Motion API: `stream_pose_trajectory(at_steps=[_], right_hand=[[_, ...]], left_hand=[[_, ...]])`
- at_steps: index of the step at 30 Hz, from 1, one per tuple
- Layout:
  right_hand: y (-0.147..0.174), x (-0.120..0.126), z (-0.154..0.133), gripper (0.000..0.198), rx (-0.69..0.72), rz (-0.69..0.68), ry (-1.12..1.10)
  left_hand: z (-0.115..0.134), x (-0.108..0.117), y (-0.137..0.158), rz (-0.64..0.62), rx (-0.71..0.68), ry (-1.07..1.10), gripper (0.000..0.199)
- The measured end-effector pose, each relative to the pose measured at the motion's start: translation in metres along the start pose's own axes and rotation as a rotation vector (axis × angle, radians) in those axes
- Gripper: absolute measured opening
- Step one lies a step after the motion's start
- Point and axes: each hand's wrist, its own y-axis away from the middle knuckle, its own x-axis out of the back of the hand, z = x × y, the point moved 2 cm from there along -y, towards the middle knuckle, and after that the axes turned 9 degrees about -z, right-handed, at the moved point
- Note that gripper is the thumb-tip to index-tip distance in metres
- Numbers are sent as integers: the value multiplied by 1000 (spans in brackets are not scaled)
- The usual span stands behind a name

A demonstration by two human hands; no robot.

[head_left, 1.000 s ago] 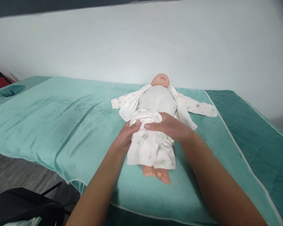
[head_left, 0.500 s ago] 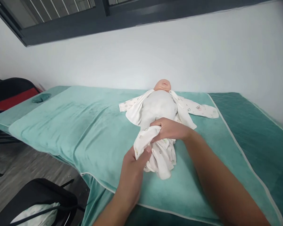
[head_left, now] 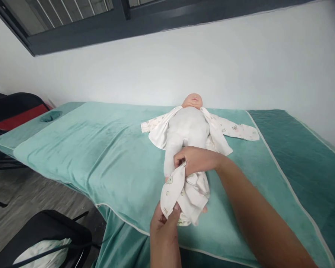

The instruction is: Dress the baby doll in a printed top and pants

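A baby doll (head_left: 188, 124) with a grey-white cloth body lies on its back, its head toward the wall. An open white printed baby jacket (head_left: 241, 131) is on its arms, fronts spread to both sides. Over the doll's lower legs bunches a white printed baby garment (head_left: 197, 190), probably trousers. My left hand (head_left: 165, 219) pinches the garment's lower left part between thumb and fingers. Higher up, my right hand (head_left: 194, 160) is closed on its upper edge, by the doll's legs. The doll's feet are mostly hidden under the cloth.
The doll lies on a padded bed with a green cover (head_left: 100, 149), which has a face hole (head_left: 50, 116) at its left end. A white wall (head_left: 167, 70) runs behind. Black chairs (head_left: 44, 230) stand at the left, one with a whitish bag or cloth on it.
Both hands have moved down toward the doll's feet with the garment, stretching part of it between them. More of the doll's legs now shows.
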Motion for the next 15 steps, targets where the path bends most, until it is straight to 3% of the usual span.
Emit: stream_pose_trajectory(at_steps=[6,12,15], right_hand=[[-7,-5,5,24,-68,10,115],[-9,-9,4,27,-101,39,197],[-8,-9,1,27,-106,56,223]], left_hand=[[13,23,-12,-5,-27,-153,46],[36,15,-13,-77,-4,-481,38],[44,9,-11,-116,-13,-496,40]])
